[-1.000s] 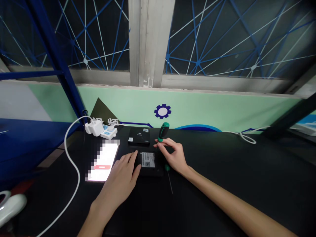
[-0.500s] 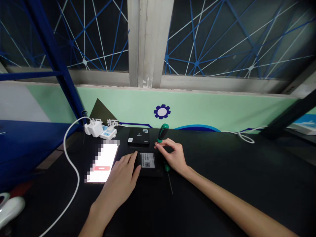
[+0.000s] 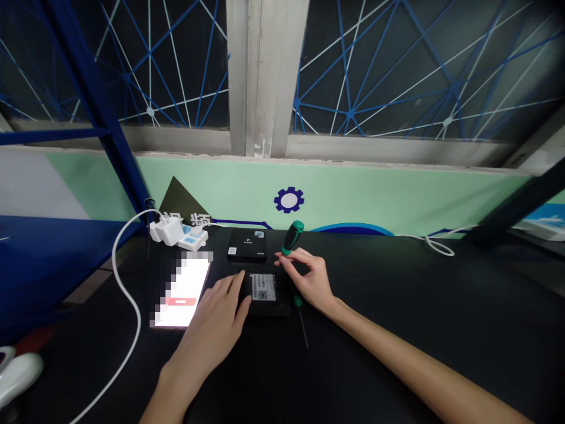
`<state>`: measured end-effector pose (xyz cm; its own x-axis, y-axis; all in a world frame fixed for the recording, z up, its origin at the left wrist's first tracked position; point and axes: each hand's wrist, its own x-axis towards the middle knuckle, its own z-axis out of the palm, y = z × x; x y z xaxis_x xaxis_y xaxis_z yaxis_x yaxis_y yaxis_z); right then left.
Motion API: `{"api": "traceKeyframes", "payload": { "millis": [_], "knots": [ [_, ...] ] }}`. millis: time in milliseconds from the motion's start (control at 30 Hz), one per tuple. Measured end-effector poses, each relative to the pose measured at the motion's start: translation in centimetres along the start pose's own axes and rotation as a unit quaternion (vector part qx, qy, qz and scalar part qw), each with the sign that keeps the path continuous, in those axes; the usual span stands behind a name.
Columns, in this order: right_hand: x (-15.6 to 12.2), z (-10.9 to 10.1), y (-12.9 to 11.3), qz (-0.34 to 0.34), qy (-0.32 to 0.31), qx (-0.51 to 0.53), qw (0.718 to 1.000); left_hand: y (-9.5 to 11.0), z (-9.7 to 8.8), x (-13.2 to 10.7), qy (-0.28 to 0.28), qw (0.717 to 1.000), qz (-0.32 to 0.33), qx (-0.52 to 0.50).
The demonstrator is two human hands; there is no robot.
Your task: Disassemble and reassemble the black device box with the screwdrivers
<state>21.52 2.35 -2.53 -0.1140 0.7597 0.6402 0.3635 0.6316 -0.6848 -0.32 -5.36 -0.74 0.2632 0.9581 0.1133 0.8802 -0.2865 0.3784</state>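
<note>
Left hand [image 3: 212,321] open, fingers on black device [image 3: 265,287]; right hand [image 3: 309,280] loosely curled, empty; green-handled screwdriver [image 3: 292,235] and thin screwdriver [image 3: 301,321] not yet in hand.

Flat black device box [image 3: 265,306] lies face up on the black bench, square-ish, grey barcode label [image 3: 263,287] on top, no lid off that I can see. Left hand [image 3: 209,321] is flat against its left edge, fingertips [image 3: 233,282] on the case. Right hand [image 3: 311,280] is curled over its far right corner; whether it is touching, or pinching anything small, can't tell. Green-and-black screwdriver [image 3: 291,237] sits just past the fingertips, tilted, handle up. Thin screwdriver shaft [image 3: 302,327] with a green collar lies beside the box's right edge, its handle end hidden under the right hand.
</note>
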Motion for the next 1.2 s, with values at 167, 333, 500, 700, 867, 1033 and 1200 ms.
{"api": "traceKeyframes", "payload": {
  "millis": [167,333,500,700,867,1033,1200],
  "knots": [
    [0.11,0.12,-0.01,-0.001,0.003,-0.010,1.000,-0.27,0.34,-0.10,0.014,1.000,0.000,-0.013],
    [0.11,0.24,0.25,0.011,0.018,0.006,1.000,-0.35,0.23,-0.03,0.009,0.999,0.038,-0.012],
    [0.05,0.18,0.20,0.009,0.024,0.005,1.000,-0.27,0.21,0.04,0.007,0.999,0.034,-0.018],
    [-0.05,0.02,-0.03,0.022,0.051,0.003,0.998,-0.44,0.49,-0.03,0.016,0.999,0.026,-0.043],
    [-0.09,0.04,0.24,0.021,0.041,-0.003,0.999,-0.52,0.55,-0.07,0.013,0.998,0.026,-0.047],
    [-0.05,0.08,0.30,0.026,0.042,-0.005,0.999,-0.41,0.55,0.10,0.020,0.999,0.013,-0.025],
    [-0.04,0.01,0.26,0.029,0.041,0.001,0.999,-0.39,0.71,0.05,0.041,0.998,-0.005,-0.042]
  ]
}}
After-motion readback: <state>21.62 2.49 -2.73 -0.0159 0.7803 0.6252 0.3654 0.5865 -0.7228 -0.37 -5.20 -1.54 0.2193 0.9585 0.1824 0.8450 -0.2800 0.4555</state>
